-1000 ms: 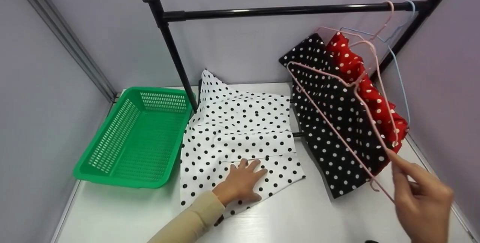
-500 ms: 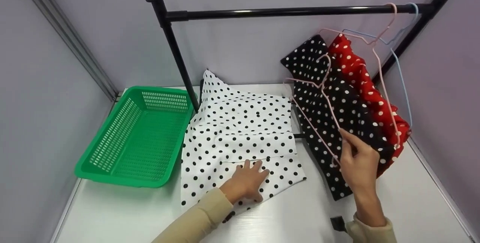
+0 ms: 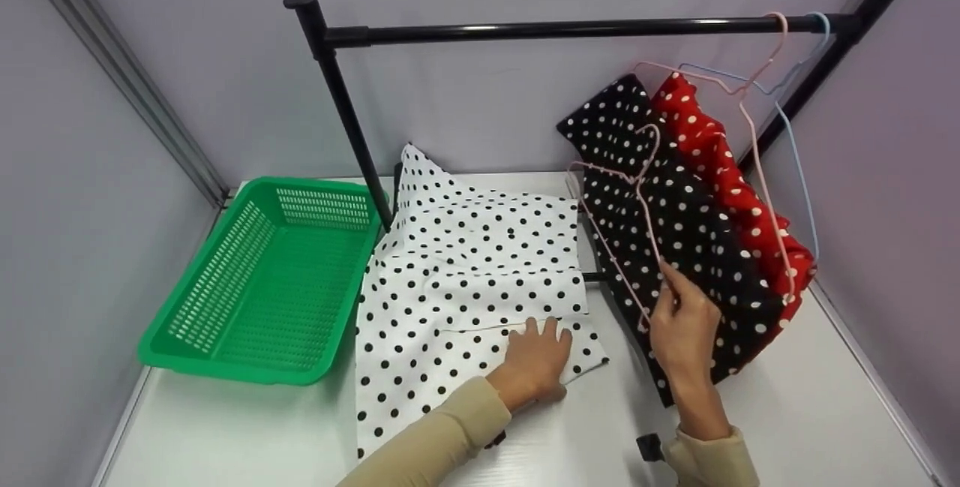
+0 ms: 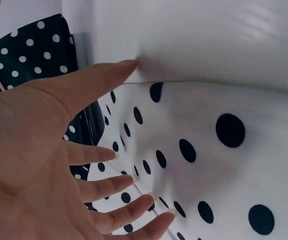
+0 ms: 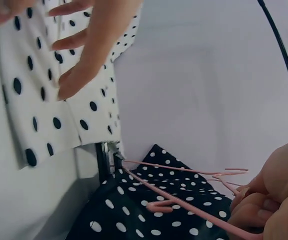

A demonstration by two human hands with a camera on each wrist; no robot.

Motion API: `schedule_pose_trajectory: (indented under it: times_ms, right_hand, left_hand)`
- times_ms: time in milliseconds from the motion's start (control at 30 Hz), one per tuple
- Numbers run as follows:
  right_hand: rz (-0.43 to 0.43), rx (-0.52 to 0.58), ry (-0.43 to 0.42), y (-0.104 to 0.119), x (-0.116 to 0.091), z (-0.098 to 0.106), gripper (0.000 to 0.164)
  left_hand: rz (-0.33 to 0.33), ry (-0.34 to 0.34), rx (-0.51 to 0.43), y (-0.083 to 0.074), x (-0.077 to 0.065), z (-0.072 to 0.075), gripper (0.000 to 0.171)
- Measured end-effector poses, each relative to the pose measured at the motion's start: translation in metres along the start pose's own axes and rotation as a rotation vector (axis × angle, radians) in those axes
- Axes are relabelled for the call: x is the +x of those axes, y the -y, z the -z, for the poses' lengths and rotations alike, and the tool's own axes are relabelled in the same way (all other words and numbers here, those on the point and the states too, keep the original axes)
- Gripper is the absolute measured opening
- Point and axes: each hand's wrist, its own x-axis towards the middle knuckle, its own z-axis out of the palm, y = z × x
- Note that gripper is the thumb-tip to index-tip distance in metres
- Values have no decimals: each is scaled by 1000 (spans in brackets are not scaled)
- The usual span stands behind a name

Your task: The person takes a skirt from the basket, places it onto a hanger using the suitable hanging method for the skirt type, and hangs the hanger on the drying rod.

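A white cloth with black dots (image 3: 480, 292) lies spread on the table, its far left corner raised against the rack post. My left hand (image 3: 534, 363) is on its near right part, fingers spread; the left wrist view shows the straight fingers (image 4: 108, 187) by the cloth. My right hand (image 3: 684, 329) pinches one side of a pink wire hanger (image 3: 646, 209). This hanger's hook points up and away, in front of a black cloth with white dots (image 3: 686, 224). In the right wrist view the pink hanger (image 5: 184, 205) runs into the curled fingers.
A black rack (image 3: 525, 31) spans the back. From its right end hang another pink hanger (image 3: 766, 187) and a blue hanger (image 3: 799, 157), with the black cloth and a red dotted cloth (image 3: 739, 179). A green basket (image 3: 154, 344) stands at left.
My right hand has carried the pink hanger left from the right side, its hook now standing before the black cloth. My left hand has slid right across the white cloth.
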Motion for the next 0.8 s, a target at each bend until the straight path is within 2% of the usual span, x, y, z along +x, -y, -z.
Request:
schedule_pose_trajectory:
  times_ms: [200,300,367,500,600,700,800]
  right_hand:
    - [-8,-47,95,-6,-5,3,38]
    - [-17,-55,137,-8,-8,4,39]
    - [-24,-62,159,-9,-10,4,40]
    - [-30,-65,181,-11,-15,2,41]
    - [-25,-62,186,-12,-17,1,42]
    - [-22,-61,197,-13,-20,-1,42]
    - [-29,-63,222,-13,-21,-2,43]
  left_hand:
    - [35,-48,32,1,10,2,76]
    - [53,-81,4,4,15,0,72]
    - [74,-86,-51,7,17,-1,79]
    - [126,-69,-210,14,22,4,107]
    - [150,-54,-277,22,25,9,114]
    - [145,-61,-258,31,30,9,108]
    - [135,-111,-183,43,36,5,94]
